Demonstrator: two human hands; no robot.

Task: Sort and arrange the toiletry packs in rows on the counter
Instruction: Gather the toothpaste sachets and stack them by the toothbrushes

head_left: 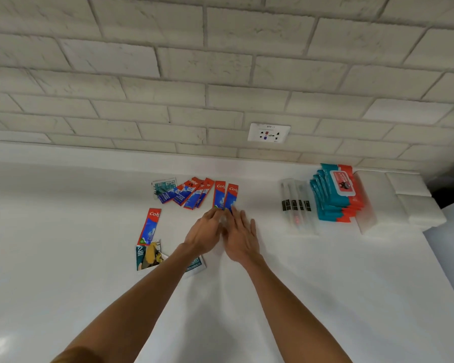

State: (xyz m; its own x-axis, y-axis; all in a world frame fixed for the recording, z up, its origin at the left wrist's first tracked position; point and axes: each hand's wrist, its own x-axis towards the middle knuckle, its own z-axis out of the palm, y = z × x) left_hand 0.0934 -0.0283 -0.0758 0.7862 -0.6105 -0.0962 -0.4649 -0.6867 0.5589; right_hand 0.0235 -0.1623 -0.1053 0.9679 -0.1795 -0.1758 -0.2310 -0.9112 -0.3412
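Two red-and-blue toothpaste sachets (226, 195) lie side by side, upright, on the white counter (63, 258). My left hand (206, 233) and my right hand (240, 235) meet at their near ends, fingertips touching the sachets' lower edges. Left of them is a fanned pile of several toothpaste sachets (188, 195) with a teal sachet (162, 187) at its left end. One more toothpaste sachet (150, 226) lies alone, nearer and to the left. Below it sit a teal and yellow sachet (148, 256), and another teal sachet (195, 265) is partly hidden under my left forearm.
Clear-wrapped toothbrush packs (298, 205) lie in a row at the right. Beside them is a stack of teal and red wet-wipe packs (336, 195), then folded white towels (409, 203) at the counter's right end. A wall socket (269, 132) sits in the white brick wall.
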